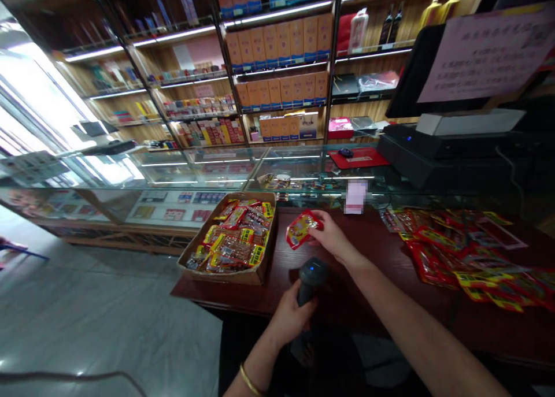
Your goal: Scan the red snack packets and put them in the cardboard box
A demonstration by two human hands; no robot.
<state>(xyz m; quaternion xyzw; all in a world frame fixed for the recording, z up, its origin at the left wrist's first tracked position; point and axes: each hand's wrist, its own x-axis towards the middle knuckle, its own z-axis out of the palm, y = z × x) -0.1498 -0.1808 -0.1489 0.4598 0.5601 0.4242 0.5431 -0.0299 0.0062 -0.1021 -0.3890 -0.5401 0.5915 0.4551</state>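
My left hand [289,318] grips a black handheld barcode scanner [310,277] over the near edge of the dark red counter [355,293]; its head points up toward the packet. My right hand [331,234] holds a small red and yellow snack packet [299,229] just above the scanner, next to a cardboard box [225,273]. The box lies at the counter's left end and is full of several similar packets [236,238].
A heap of red and yellow packets [468,252] lies on the counter's right side. Behind it stand a black till with a monitor [451,148] and glass display cases [208,166]. Shelves of boxes and bottles [281,56] line the back wall. Grey floor [108,322] lies to the left.
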